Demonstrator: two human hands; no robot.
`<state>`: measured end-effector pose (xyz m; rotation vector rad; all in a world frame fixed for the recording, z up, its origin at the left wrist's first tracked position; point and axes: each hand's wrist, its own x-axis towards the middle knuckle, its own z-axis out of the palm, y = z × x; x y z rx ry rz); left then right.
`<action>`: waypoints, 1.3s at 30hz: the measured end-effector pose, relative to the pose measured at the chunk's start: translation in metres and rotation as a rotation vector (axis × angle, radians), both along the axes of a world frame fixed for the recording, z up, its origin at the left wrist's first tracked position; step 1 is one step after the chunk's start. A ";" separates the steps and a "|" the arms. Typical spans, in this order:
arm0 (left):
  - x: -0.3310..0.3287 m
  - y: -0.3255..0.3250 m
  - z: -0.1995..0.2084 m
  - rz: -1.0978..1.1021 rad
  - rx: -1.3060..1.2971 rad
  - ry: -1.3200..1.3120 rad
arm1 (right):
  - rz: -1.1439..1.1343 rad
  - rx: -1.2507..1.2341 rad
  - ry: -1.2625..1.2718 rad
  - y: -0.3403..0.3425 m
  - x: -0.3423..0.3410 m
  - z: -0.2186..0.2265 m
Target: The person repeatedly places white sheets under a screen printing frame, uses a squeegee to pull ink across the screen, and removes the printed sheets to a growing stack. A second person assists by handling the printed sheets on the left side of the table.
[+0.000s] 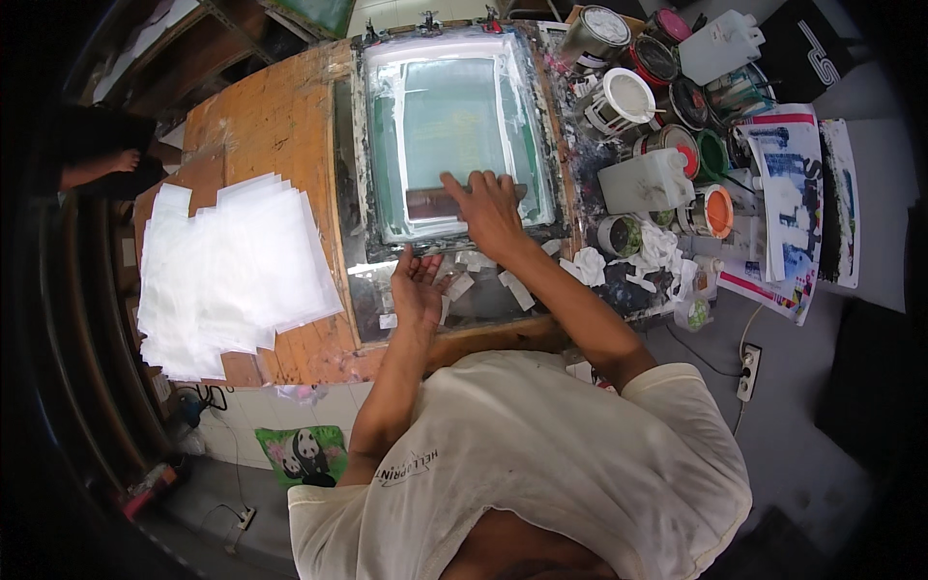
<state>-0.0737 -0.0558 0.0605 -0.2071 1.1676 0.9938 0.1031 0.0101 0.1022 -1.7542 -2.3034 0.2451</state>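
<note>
A silk-screen printing frame lies on the table before me, with a pale green mesh bordered by white tape. My right hand is closed over a squeegee, which rests crosswise on the mesh near the frame's close end. Its fingers hide the right part of the squeegee. Just below the frame's near edge is my left hand, palm turned up and fingers apart. One of its fingertips reaches the frame's rim; whether it bears any weight I cannot tell. Clamps stand at the frame's far edge.
A loose stack of white sheets covers the table's left side. Paint cans, plastic jugs and crumpled tissues crowd the right. Tape scraps lie by the near edge. Another person's foot shows at far left.
</note>
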 end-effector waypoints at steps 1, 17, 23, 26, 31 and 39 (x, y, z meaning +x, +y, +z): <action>-0.001 0.001 0.000 0.002 0.007 0.004 | 0.017 0.013 -0.001 0.001 0.000 -0.004; 0.004 0.006 0.009 -0.070 0.023 0.078 | -0.064 0.308 -0.079 0.169 0.020 -0.064; 0.002 0.007 0.012 -0.073 0.013 0.087 | -0.046 0.173 -0.046 0.236 0.036 -0.054; -0.002 0.006 0.013 -0.067 0.035 0.042 | 0.037 -0.030 -0.024 0.190 0.041 -0.027; -0.012 0.000 0.032 -0.050 0.116 -0.016 | 0.114 -0.086 0.062 0.048 0.023 0.031; -0.010 0.048 0.134 -0.013 0.616 0.007 | 0.063 0.404 0.003 0.024 0.005 0.141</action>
